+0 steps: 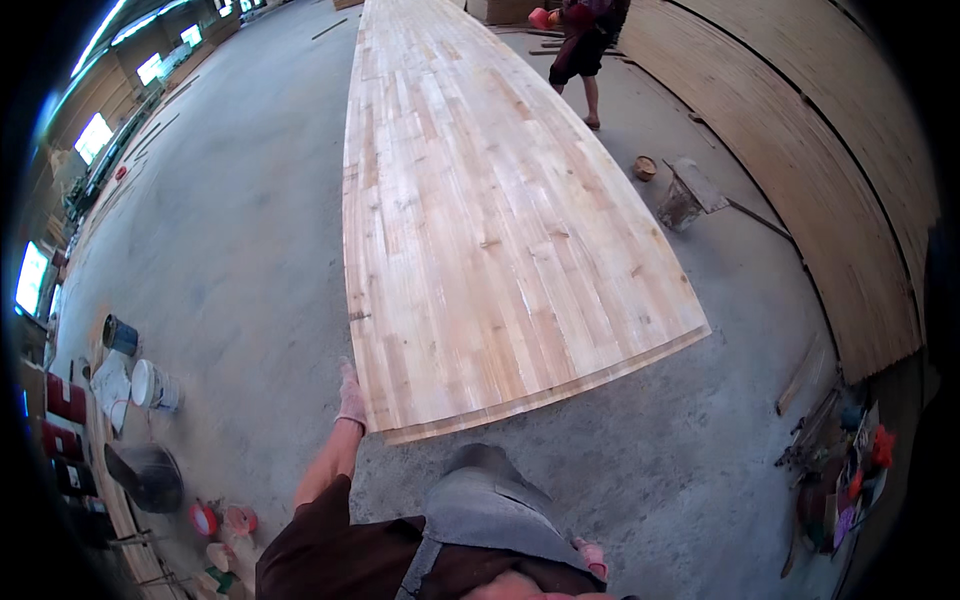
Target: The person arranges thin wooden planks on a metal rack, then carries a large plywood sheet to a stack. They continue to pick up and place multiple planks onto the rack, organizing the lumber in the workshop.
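Note:
A long wooden panel (480, 240), made of many glued strips, stretches away in front of me. Along its near end a second layer of board (540, 395) shows just beneath it, slightly offset. My left hand (351, 397), in a pale pink glove, grips the panel's left edge close to the near left corner; its fingertips are partly hidden by the edge. Down beside my body is my right hand (592, 557), also gloved and away from the panel. My grey apron covers part of it, and its fingers are not clear.
A person (585, 45) stands beyond the panel's right side. Near there are a small stool-like stand (692, 190) and a round tin (645, 168). Tall stacked boards (790, 180) line the right. Left lie a white bucket (155, 386), a black tub (145, 478) and tape rolls (204, 518).

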Demonstrator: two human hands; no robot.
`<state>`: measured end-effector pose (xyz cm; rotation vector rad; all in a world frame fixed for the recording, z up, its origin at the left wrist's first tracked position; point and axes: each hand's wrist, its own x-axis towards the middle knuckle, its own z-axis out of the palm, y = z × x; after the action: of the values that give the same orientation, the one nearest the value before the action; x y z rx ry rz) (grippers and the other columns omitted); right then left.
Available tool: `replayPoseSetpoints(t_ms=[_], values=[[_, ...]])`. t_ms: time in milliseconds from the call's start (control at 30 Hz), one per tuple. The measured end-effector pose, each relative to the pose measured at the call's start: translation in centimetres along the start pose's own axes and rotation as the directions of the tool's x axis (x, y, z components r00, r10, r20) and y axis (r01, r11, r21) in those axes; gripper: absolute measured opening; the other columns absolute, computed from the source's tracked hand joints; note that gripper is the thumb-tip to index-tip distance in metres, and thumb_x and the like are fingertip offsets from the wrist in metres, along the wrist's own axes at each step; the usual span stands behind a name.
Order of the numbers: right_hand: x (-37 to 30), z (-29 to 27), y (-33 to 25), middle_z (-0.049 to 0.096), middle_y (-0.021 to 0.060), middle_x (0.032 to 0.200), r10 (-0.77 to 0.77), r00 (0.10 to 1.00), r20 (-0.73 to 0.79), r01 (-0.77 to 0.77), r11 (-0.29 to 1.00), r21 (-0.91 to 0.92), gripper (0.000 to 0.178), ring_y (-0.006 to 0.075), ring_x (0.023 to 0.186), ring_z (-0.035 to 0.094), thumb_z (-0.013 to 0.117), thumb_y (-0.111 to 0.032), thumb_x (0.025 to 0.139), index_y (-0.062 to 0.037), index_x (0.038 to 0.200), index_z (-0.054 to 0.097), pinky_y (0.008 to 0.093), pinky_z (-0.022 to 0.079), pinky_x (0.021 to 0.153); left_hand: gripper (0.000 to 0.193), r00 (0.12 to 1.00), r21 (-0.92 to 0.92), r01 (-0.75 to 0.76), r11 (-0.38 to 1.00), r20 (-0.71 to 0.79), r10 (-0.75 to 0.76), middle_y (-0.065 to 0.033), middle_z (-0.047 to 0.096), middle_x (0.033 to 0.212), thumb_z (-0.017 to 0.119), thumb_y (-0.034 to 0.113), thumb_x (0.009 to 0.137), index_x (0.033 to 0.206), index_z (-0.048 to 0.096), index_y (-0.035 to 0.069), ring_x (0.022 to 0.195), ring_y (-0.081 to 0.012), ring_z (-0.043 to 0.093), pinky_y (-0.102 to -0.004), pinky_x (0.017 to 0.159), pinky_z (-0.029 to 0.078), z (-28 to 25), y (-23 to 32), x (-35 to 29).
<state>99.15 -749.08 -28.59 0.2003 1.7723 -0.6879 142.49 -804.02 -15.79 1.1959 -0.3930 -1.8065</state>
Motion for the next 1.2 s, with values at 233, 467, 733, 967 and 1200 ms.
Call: replayPoseSetpoints(t_ms=[233,467,733,967,1200], values=[[-1.5,-0.8,-7.0,0.073,0.0246,0.099,-0.082,0.992,-0.093,0.105,0.954,0.280,0.037,0.0394,0.077,0.073,0.062,-0.021,0.096,0.0026,0.125,0.062,0.0534,0.063,0.067,0.093,0.995,0.039,-0.060,0.997,-0.075,0.063,-0.0130,0.068,0.134,0.027,0.078,0.101,0.144,0.057,0.002,0.116,-0.0289,0.069,-0.0434,0.104,0.054,-4.7,-1.4,-0.1],[-3.8,-6.3,4.8,0.074,0.0214,0.099,0.002,0.987,-0.162,0.059,0.928,0.368,0.038,0.0402,0.082,0.070,0.063,-0.039,0.098,-0.0035,0.108,0.071,0.0528,0.059,0.071,0.050,0.959,0.949,0.094,-0.302,-0.168,-0.230,-0.0195,0.071,0.110,0.064,0.043,0.091,0.130,0.060,0.011,0.103,-0.0353,0.070,-0.0490,0.091,0.055,-14.2,-13.6,-9.3],[-8.8,-4.5,20.3,0.074,0.0178,0.096,0.194,0.947,-0.257,0.075,0.644,0.762,0.028,0.0305,0.066,0.066,0.062,-0.028,0.098,-0.0030,0.109,0.065,0.0445,0.056,0.057,0.044,0.794,0.958,0.278,0.071,-0.187,-0.578,-0.0118,0.070,0.082,0.060,0.044,0.096,0.104,0.070,0.001,0.073,-0.0278,0.065,-0.0412,0.068,0.051,3.0,-22.6,-10.8],[-19.3,13.3,28.5,0.072,0.0175,0.090,0.343,0.866,-0.364,0.139,0.534,0.834,0.021,0.0273,0.062,0.065,0.065,-0.025,0.097,-0.0094,0.111,0.067,0.0411,0.051,0.049,0.062,0.659,0.984,0.141,0.111,-0.009,-0.752,-0.0144,0.069,0.116,0.056,0.056,0.099,0.122,0.066,-0.001,0.087,-0.0228,0.066,-0.0397,0.081,0.054,18.2,-30.7,-8.3],[-26.3,37.0,37.1,0.073,0.0167,0.107,0.345,0.849,-0.399,-0.093,0.842,0.531,0.027,0.0357,0.093,0.067,0.058,-0.029,0.099,-0.0127,0.116,0.072,0.0445,0.053,0.079,0.031,0.319,0.981,-0.144,-0.132,-0.081,-0.944,-0.0133,0.067,0.104,0.058,0.035,0.101,0.111,0.059,0.006,0.093,-0.0246,0.065,-0.0436,0.079,0.053,18.6,-37.7,-21.3]])
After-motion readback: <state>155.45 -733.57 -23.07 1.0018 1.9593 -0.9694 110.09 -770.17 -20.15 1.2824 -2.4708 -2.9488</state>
